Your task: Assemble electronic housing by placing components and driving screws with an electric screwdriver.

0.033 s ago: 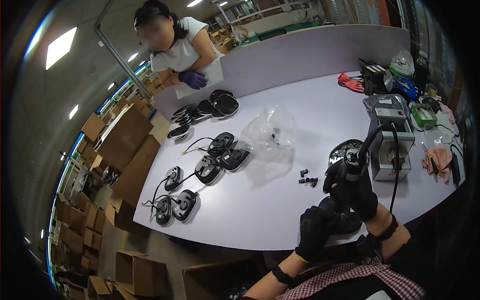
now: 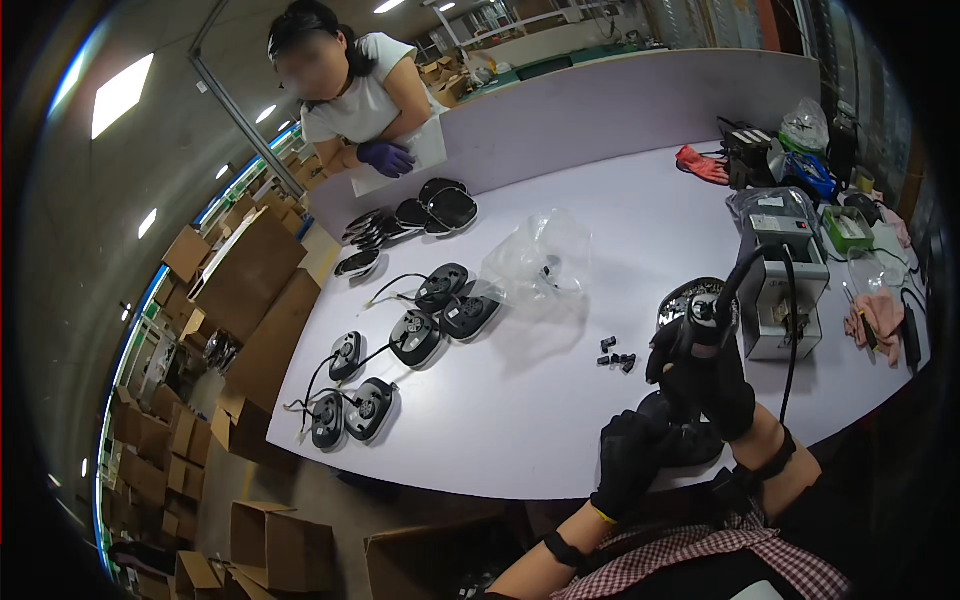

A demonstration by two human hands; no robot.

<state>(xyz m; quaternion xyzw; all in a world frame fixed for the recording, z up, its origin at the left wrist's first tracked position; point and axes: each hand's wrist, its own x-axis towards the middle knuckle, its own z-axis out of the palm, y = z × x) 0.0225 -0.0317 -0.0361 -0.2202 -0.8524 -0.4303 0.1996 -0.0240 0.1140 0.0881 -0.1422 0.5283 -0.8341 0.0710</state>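
My right hand (image 2: 722, 392), black-gloved, is wrapped round a corded electric screwdriver (image 2: 706, 330) held upright, its black cable rising from the top. Beneath it, near the table's front edge, lies a black rounded housing (image 2: 698, 450). The screwdriver's tip is hidden behind my hand. My left hand (image 2: 630, 452), also black-gloved, is closed on the left side of the housing; its fingertips are partly hidden. Just beyond the screwdriver sits a round dish (image 2: 668, 304) of small metal screws. Several small black parts (image 2: 622, 362) lie to the left of my hands.
A grey power box (image 2: 785, 300) stands right of the dish, with the cable hanging before it. Several black housings with wires (image 2: 415, 338) and black-rimmed plates (image 2: 450, 208) lie left, beside a clear plastic bag (image 2: 540, 262). A person in purple gloves (image 2: 386, 158) leans over the partition (image 2: 620, 108).
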